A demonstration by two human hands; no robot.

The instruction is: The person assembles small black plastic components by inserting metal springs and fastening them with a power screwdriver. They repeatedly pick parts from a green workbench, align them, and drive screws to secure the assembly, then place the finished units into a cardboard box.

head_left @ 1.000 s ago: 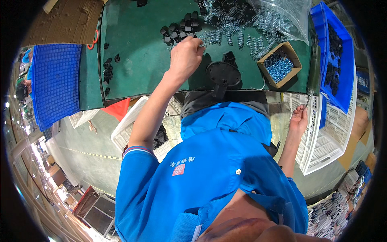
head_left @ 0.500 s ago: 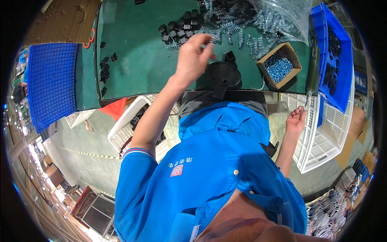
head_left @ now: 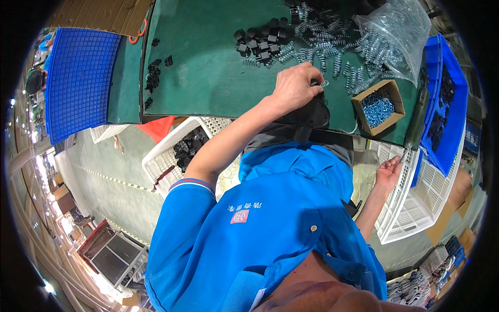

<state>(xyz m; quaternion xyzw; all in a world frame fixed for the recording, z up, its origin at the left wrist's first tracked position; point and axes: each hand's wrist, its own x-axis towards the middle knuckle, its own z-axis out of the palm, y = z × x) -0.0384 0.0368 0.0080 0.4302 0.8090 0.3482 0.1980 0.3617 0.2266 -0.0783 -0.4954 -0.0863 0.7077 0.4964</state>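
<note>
My left hand (head_left: 299, 87) is closed over the near part of the bench, with the end of a coil spring (head_left: 324, 83) showing at its fingertips. Directly under it is a black plastic part with a round plate (head_left: 318, 115), partly covered by the fingers and overhanging the bench edge. Off to the right, my right hand (head_left: 389, 172) is palm up with curled fingers, at the thin tip of a dark green power screwdriver (head_left: 416, 124). Whatever lies between those fingers is too small to make out. Between the hands stands a cardboard box (head_left: 389, 122) of small bluish screws.
Loose springs (head_left: 371, 52) spread over the green bench (head_left: 197, 62), beside black blocks (head_left: 265, 39) and a clear plastic bag (head_left: 400, 31). Blue bins (head_left: 434, 151) (head_left: 78, 83) flank the bench. White crates (head_left: 395, 218) (head_left: 156, 164) stand below. Red-handled scissors (head_left: 138, 36) lie far left.
My left hand has moved right and nearer, from beside the springs to over the black part. The right hand stays at the screwdriver tip. The whole view has shifted slightly.
</note>
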